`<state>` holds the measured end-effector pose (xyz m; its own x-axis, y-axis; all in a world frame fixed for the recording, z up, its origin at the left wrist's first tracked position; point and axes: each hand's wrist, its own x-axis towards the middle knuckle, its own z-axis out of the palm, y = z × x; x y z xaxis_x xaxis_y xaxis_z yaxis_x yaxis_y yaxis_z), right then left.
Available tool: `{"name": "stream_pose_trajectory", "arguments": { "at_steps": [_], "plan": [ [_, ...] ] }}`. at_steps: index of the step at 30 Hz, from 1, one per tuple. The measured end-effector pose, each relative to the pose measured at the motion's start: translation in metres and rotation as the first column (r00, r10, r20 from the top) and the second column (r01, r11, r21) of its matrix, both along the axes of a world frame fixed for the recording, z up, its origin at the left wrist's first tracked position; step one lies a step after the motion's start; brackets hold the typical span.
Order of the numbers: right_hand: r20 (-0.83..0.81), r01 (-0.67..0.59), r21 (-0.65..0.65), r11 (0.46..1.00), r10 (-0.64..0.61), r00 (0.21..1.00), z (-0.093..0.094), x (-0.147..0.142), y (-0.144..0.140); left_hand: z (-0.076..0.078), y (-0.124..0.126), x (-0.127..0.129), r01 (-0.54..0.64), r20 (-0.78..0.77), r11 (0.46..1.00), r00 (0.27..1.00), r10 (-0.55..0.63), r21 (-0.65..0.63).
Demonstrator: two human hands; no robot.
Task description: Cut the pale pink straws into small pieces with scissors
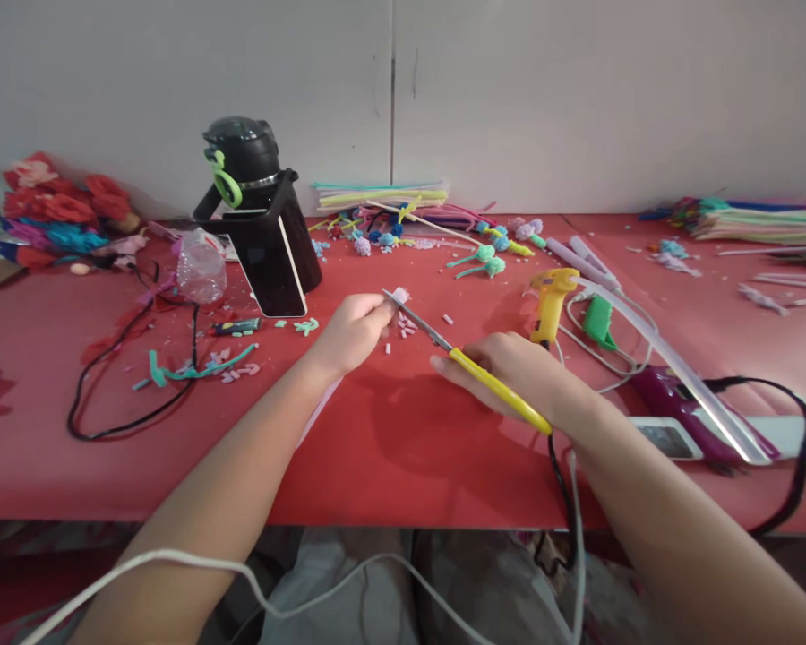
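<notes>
My left hand (357, 331) is closed on a pale pink pipe cleaner (401, 294). Its fuzzy tip sticks out past my thumb and finger, and a long pink tail shows below my wrist. In my right hand (503, 363) is a pair of scissors (493, 383) with yellow handles. The blades point up and left and reach the pink tip beside my left fingertips; whether they are parted I cannot make out. Short pink snippets (407, 327) lie on the red table (376, 448) just under the blades.
A black bottle (245, 152) stands behind a propped phone (269, 260) at left. To the right lie a yellow glue gun (552, 300), a green clip-like piece (599, 321) and a purple device (678, 403). Pipe cleaner bundles (382, 197) line the back. Cables cross both sides.
</notes>
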<state>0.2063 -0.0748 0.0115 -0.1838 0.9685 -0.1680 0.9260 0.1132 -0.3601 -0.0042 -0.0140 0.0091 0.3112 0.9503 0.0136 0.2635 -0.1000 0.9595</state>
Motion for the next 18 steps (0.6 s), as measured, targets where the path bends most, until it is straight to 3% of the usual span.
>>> {"name": "stream_pose_trajectory", "arguments": {
  "at_steps": [4, 7, 12, 18],
  "plan": [
    [-0.015, -0.026, -0.120, 0.992, 0.024, 1.000, 0.002, 0.000, 0.000, 0.001, -0.002, 0.007, -0.022, 0.012, 0.975, 1.000, 0.025, -0.221],
    [-0.065, -0.017, -0.182, 0.983, 0.005, 0.998, 0.001, 0.001, 0.004, -0.001, 0.000, 0.009, -0.039, 0.018, 0.948, 0.999, 0.047, -0.316],
    [-0.171, -0.006, -0.340, 0.941, -0.055, 0.984, 0.006, 0.002, 0.012, -0.005, 0.006, 0.012, -0.018, 0.059, 0.920, 0.997, 0.044, -0.392],
    [-0.222, -0.098, -0.414, 0.905, 0.004, 0.975, 0.021, -0.002, 0.014, -0.008, 0.010, 0.011, 0.017, 0.094, 0.901, 0.995, 0.026, -0.434]
  ]
}}
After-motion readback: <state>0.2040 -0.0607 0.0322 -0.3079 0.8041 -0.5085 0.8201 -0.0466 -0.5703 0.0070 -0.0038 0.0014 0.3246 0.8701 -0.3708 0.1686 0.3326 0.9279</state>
